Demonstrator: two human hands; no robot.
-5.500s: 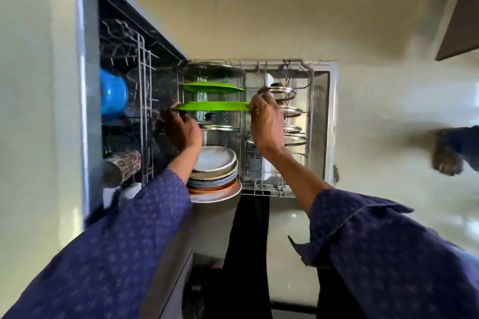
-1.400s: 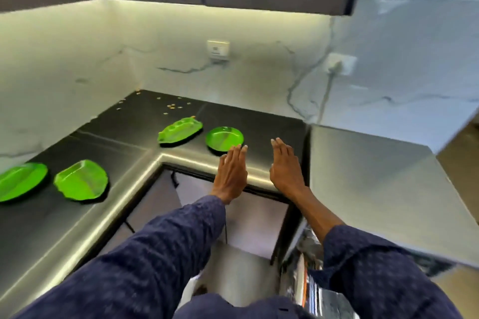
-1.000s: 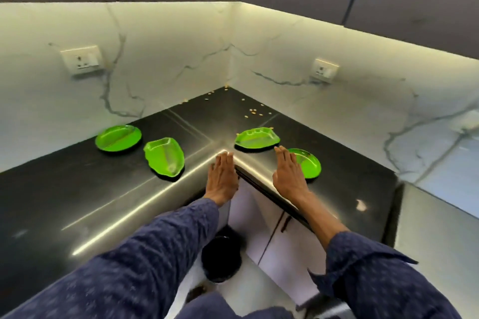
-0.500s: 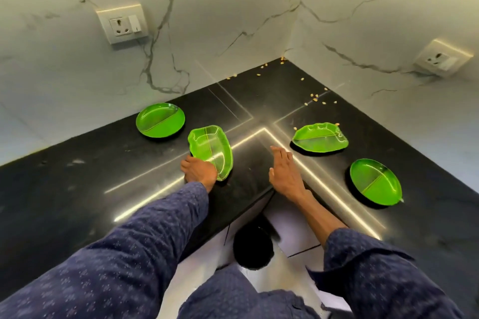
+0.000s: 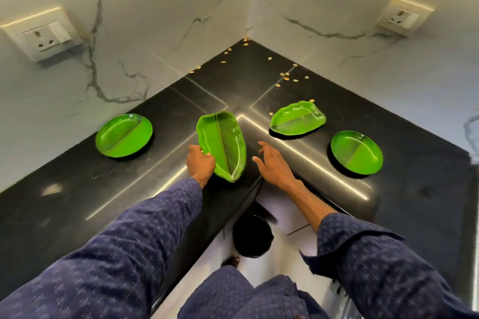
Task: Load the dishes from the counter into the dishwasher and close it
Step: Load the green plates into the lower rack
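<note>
Your left hand (image 5: 201,163) has now pinched the near leaf plate (image 5: 220,145) and tilted it off the table (image 5: 77,189); your right hand (image 5: 272,163) hovers spread beside it. Three plates remain.

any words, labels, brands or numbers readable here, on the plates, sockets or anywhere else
None can be read.
Leaf plate gripped by the left hand: no print, only a moulded midrib.
Other leaf plate and both round plates: plain green.
Wall sockets: no markings legible.
</note>
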